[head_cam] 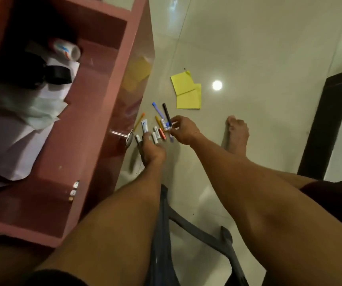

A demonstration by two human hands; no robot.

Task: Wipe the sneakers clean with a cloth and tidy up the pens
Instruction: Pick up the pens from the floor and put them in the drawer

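1. Pale glossy tile floor [248, 48] is where we've got the pens [158, 120]. They're a loose bunch lying flat right in front of the open pink wooden drawer [95, 141], just past its chrome knob [128, 138].
2. In the bunch we can pick out a blue-capped pen [157, 110], a black marker [166, 114] and a thin yellow pen with an orange tip [139, 120]. There are also some stubby white cylinders [155, 137] and an orange cylinder [162, 134], too blurry to say what they are.
3. Our left hand [153, 150] is down at the near edge of the bunch, fingertips in among the white cylinders. We can't tell if it's pinching one or only touching.
4. Our right hand [183, 130] is on the bunch's right side, thumb and forefinger curved into a C round the marker's near end. We honestly can't tell if they've got hold of it.
5. Two overlapping yellow sticky notes [187, 91] lie on the tile beyond the pens, a bit apart from them.
6. A bare foot [238, 133] sits flat on the tile to the right of the right hand.
7. Inside the drawer there are white papers [21, 137], a roll of black tape [59, 74] and a white tube [66, 49] on its side.
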